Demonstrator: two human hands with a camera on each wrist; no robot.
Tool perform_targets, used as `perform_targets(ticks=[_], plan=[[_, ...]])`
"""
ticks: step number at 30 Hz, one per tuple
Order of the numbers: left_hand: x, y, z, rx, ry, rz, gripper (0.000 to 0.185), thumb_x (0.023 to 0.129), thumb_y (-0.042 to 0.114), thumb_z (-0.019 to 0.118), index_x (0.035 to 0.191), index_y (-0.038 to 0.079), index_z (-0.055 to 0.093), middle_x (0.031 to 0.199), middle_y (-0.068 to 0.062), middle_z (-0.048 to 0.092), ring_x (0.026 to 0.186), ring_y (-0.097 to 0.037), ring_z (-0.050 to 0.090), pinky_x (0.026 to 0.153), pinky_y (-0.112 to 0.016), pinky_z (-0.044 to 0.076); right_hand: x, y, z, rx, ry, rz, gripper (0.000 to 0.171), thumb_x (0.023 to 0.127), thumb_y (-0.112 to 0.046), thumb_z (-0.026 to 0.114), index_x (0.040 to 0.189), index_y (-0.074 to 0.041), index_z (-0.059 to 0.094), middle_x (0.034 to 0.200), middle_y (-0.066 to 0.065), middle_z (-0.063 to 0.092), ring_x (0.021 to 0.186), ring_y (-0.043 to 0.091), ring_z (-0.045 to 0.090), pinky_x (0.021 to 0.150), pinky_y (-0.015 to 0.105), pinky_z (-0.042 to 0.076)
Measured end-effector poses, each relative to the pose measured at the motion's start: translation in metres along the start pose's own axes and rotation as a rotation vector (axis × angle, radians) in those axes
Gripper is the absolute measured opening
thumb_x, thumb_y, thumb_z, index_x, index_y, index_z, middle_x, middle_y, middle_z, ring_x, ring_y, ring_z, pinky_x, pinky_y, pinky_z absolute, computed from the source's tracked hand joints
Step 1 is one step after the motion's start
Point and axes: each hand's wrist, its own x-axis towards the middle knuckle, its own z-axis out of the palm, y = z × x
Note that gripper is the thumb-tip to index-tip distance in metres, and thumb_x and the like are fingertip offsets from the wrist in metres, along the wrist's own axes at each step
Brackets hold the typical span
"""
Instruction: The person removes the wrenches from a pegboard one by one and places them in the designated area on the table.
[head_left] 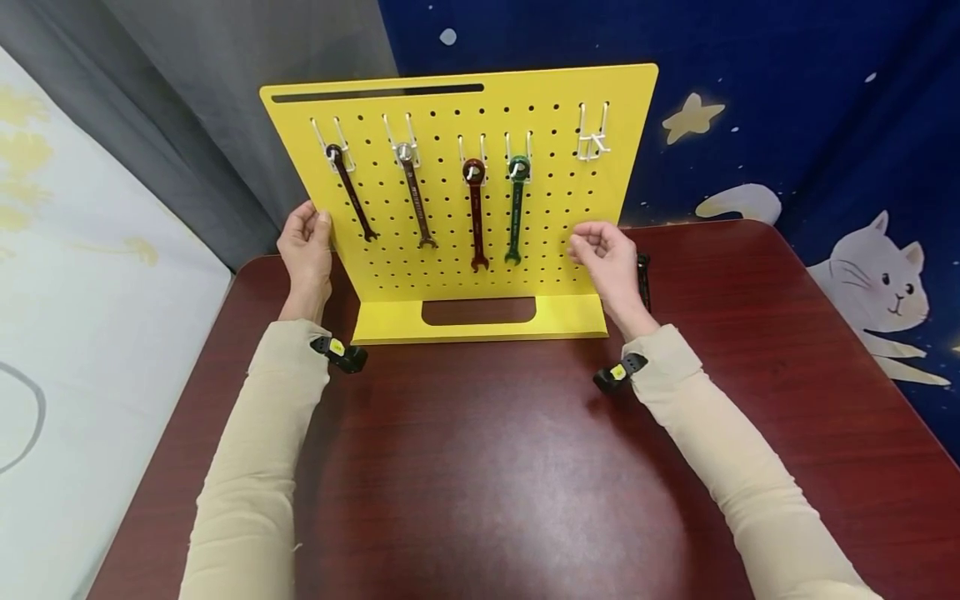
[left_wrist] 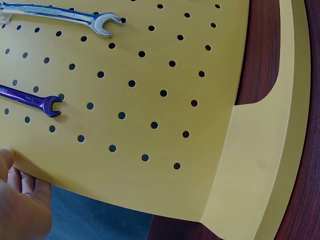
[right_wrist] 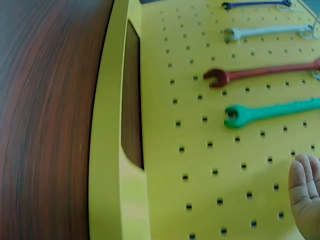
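Pegboard point(head_left: 540, 125), yellow, stands upright on its foot at the far middle of the table point(head_left: 525, 467), and my two hands flank it. My left hand point(head_left: 306, 250) grips the board's left edge, thumb on the front face and fingers curled behind; the left wrist view shows the fingers point(left_wrist: 20, 200) pinching that edge. My right hand point(head_left: 611, 262) hovers just in front of the board's lower right corner, fingers loosely curled and holding nothing; I cannot tell whether they touch the panel.

Four wrenches hang on white hooks across the board: purple point(head_left: 351, 193), silver point(head_left: 415, 198), red point(head_left: 475, 212), green point(head_left: 515, 208), all clear of both hands. A fifth hook point(head_left: 592, 137) at upper right is bare. A dark tool point(head_left: 642, 279) lies on the table behind my right hand, partly hidden by it, so I cannot say what it is. A slot point(head_left: 478, 311) is cut in the board's foot.

Behind are a grey curtain point(head_left: 225, 100) and a blue backdrop point(head_left: 787, 108) with stars and a white cat point(head_left: 881, 283).

Lettering on the wrench shafts is too small to read.
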Motion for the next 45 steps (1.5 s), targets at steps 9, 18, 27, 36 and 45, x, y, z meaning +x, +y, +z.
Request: perform_targets(ticks=[9, 18, 27, 36, 45], plan=[[0.0, -0.001, 0.002, 0.012, -0.001, 0.004, 0.024, 0.091, 0.011, 0.061, 0.115, 0.009, 0.063, 0.097, 0.002, 0.062, 0.089, -0.009, 0.057, 0.082, -0.024, 0.044, -0.003, -0.011, 0.036, -0.047, -0.032, -0.059, 0.028, 0.088, 0.004, 0.06, 0.113, 0.016, 0.056, 0.105, 0.028, 0.061, 0.082, 0.006, 0.06, 0.076, 0.017, 0.048], [-0.001, -0.003, 0.001, 0.003, 0.004, -0.008, 0.026, 0.091, 0.011, 0.061, 0.117, 0.007, 0.062, 0.098, 0.002, 0.062, 0.089, -0.007, 0.056, 0.08, -0.019, 0.043, -0.002, -0.012, 0.055, -0.09, -0.035, -0.013, 0.028, 0.087, 0.002, 0.061, 0.114, 0.011, 0.057, 0.112, 0.026, 0.061, 0.088, 0.007, 0.059, 0.086, 0.023, 0.048], [-0.001, -0.003, 0.0, -0.04, -0.005, -0.012, 0.025, 0.091, 0.01, 0.062, 0.116, 0.006, 0.062, 0.096, 0.003, 0.062, 0.088, -0.007, 0.057, 0.079, -0.019, 0.044, -0.002, -0.01, 0.062, -0.068, -0.043, 0.004, 0.029, 0.087, 0.004, 0.061, 0.114, 0.013, 0.056, 0.112, 0.029, 0.059, 0.087, 0.01, 0.056, 0.081, 0.019, 0.046], [-0.002, 0.0, 0.0, -0.036, -0.009, 0.0, 0.025, 0.091, 0.011, 0.061, 0.116, 0.007, 0.062, 0.097, 0.003, 0.062, 0.089, -0.008, 0.057, 0.08, -0.019, 0.044, 0.001, -0.006, 0.065, -0.028, -0.055, 0.016, 0.026, 0.087, 0.005, 0.061, 0.11, 0.014, 0.055, 0.097, 0.015, 0.06, 0.08, 0.009, 0.055, 0.075, 0.017, 0.046], [-0.001, -0.001, -0.002, -0.024, 0.003, 0.018, 0.023, 0.091, 0.011, 0.061, 0.114, 0.008, 0.063, 0.096, 0.003, 0.062, 0.088, -0.008, 0.057, 0.078, -0.02, 0.043, 0.009, 0.013, 0.063, -0.01, -0.073, 0.028, 0.019, 0.089, 0.001, 0.059, 0.108, 0.006, 0.059, 0.088, -0.001, 0.061, 0.078, 0.012, 0.059, 0.074, 0.027, 0.052]])
